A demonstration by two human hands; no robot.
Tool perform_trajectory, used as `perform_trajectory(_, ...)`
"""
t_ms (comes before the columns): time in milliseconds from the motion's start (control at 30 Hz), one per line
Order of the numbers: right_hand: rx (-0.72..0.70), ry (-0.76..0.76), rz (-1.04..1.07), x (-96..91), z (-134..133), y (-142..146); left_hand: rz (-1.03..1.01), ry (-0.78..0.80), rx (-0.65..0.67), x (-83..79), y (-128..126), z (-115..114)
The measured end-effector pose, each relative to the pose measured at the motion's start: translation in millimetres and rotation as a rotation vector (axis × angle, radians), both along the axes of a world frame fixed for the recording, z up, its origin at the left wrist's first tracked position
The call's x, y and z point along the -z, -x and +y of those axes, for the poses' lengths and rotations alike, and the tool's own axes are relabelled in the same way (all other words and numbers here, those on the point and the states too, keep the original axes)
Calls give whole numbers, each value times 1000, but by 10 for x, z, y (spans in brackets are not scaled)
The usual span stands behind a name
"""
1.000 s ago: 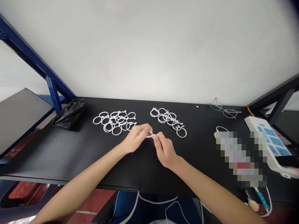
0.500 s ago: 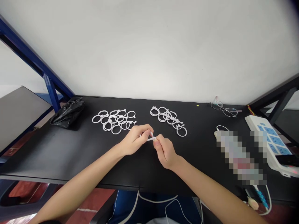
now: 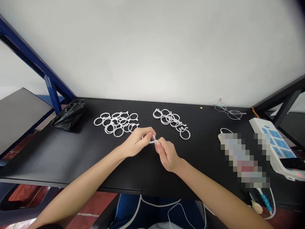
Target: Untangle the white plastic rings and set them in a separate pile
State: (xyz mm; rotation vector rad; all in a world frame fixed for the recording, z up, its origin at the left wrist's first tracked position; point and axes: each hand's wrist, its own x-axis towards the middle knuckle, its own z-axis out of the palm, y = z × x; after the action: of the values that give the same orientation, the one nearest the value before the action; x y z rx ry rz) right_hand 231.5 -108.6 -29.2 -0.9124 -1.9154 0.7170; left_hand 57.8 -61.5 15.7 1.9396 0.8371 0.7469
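Between my hands is a white curtain ring (image 3: 152,142) with a small end piece. My left hand (image 3: 138,141) is closed around the ring's left side, thumb and fingers pinching it. Thumb and finger of my right hand (image 3: 168,155) pinch the small end at the ring's right, partly hiding it. Beyond my left hand lies a loose heap of similar white rings (image 3: 118,132). Another, elongated group of white rings (image 3: 185,138) lies beyond my right hand, many overlapping, with small clasp-like ends showing.
A crumpled black plastic bag (image 3: 69,116) lies at the black table's (image 3: 78,159) left end. To the right are eyeglasses (image 3: 234,114), a blurred-out phone-like object (image 3: 243,159) on a cable, and a white power strip (image 3: 274,143). A wall (image 3: 152,57) stands behind.
Both hands stay nearly in place on the ring, with only a very slight shift to the left. The two groups of rings lie as before.
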Motion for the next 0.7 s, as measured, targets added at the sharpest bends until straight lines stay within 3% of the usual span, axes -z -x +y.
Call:
perform_trajectory(233,130,-6,84,30,28,31,-69,91,-17,138,-38,85)
perform_trajectory(367,276,-1,177,-1,59,10,80,-204,-182,168,89,211)
perform_trajectory(500,462,-40,202,-27,179,-105,315,-580,-203,189,205,314)
perform_trajectory(567,520,-116,109,-31,256,-170,375,-652,-213,214,215,341)
perform_trajectory(700,486,-173,-210,11,352,-220,465,-748,-248,271,200,369)
